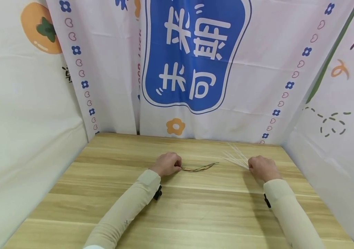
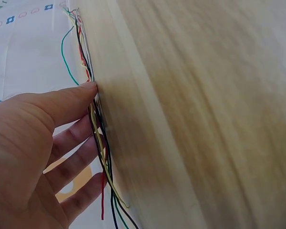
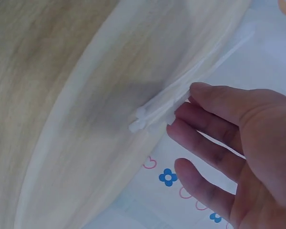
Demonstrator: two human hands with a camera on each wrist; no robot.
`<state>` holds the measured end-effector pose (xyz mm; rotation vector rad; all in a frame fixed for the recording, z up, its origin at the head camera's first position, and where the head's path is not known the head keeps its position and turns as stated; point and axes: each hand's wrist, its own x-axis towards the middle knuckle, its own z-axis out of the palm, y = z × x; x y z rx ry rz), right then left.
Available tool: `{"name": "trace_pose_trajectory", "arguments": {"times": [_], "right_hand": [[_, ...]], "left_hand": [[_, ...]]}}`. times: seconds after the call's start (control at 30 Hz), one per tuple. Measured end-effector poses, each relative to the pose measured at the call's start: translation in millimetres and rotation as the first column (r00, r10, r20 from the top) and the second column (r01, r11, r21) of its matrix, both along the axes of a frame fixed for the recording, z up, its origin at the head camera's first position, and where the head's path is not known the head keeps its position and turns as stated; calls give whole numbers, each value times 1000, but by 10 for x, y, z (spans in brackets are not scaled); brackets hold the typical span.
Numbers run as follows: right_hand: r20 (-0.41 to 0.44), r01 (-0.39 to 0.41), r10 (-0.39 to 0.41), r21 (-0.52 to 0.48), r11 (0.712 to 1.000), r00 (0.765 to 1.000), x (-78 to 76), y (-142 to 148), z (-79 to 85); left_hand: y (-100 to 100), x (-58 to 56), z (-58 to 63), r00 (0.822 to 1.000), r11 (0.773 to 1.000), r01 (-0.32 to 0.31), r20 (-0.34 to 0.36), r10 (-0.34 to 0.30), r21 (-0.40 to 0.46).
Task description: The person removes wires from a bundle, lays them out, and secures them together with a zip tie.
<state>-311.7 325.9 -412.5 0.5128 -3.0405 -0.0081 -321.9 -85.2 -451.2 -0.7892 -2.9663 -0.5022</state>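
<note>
My left hand [image 1: 166,164] is at the middle of the table, pinching a bundle of thin wires [image 1: 198,169] between thumb and fingers. In the left wrist view the wires [image 2: 106,160] show as black, red, yellow, green and white strands, loose at both ends. My thumb lies across them, the other fingers behind. Farther right, my right hand [image 1: 262,167] is at a small fan of white cable ties [image 1: 236,158]. The right wrist view shows thumb and forefinger pinching a cable tie [image 3: 181,101], its head near the fingertips. Other ties lie beside it on the wood.
The wood-grain table [image 1: 189,214] is bordered by white printed cloth at the back [image 1: 114,97] and both sides. A blue panel with white characters [image 1: 195,52] hangs behind. Dark wrist straps [image 1: 157,192] show at both sleeves.
</note>
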Motion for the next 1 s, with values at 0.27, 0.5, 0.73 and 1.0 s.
{"name": "trace_pose_trajectory", "arguments": {"times": [0.27, 0.5, 0.73, 1.0], "right_hand": [[118, -2, 11, -71, 997, 993, 57, 1, 115], [248, 31, -4, -107, 994, 969, 52, 55, 105], [340, 43, 5, -134, 990, 941, 85, 42, 97], [267, 1, 37, -142, 990, 963, 131, -80, 105]], "left_hand": [[-1, 18, 5, 1000, 1000, -3, 18, 3, -2], [-4, 38, 28, 1000, 1000, -7, 30, 7, 2], [-2, 26, 24, 1000, 1000, 6, 22, -6, 10], [4, 16, 30, 999, 1000, 3, 36, -4, 25]]}}
